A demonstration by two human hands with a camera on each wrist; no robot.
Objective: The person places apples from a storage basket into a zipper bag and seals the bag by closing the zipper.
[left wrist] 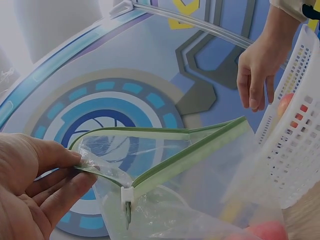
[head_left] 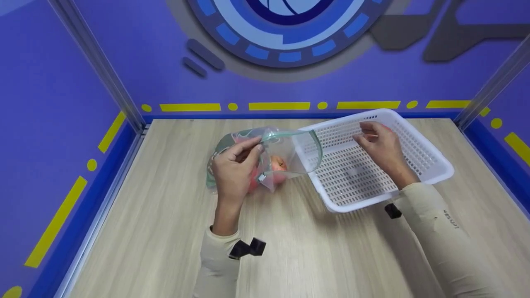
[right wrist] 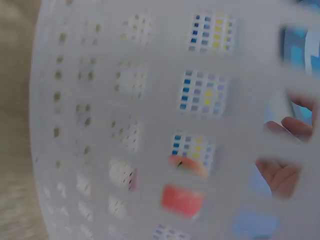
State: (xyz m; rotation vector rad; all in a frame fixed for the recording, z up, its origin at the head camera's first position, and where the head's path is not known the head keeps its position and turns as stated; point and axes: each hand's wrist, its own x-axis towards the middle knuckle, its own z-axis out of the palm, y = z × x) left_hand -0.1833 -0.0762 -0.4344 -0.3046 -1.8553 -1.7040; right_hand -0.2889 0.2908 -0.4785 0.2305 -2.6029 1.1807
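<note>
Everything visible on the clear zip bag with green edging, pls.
The clear plastic bag with green edging has a white slider; its mouth stands open. The film looks thin and creased. The left hand pinches its rim, mouth facing the white perforated plastic basket. Round reddish fruit shows through its wall. Can't tell whether it touches the basket.

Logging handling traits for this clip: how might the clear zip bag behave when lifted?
The clear zip bag probably flops, since it looks thin and wrinkled. Its green rim seems springier, bowing open where the left hand pinches it. The red fruit showing through would likely drag it down, if inside.
</note>
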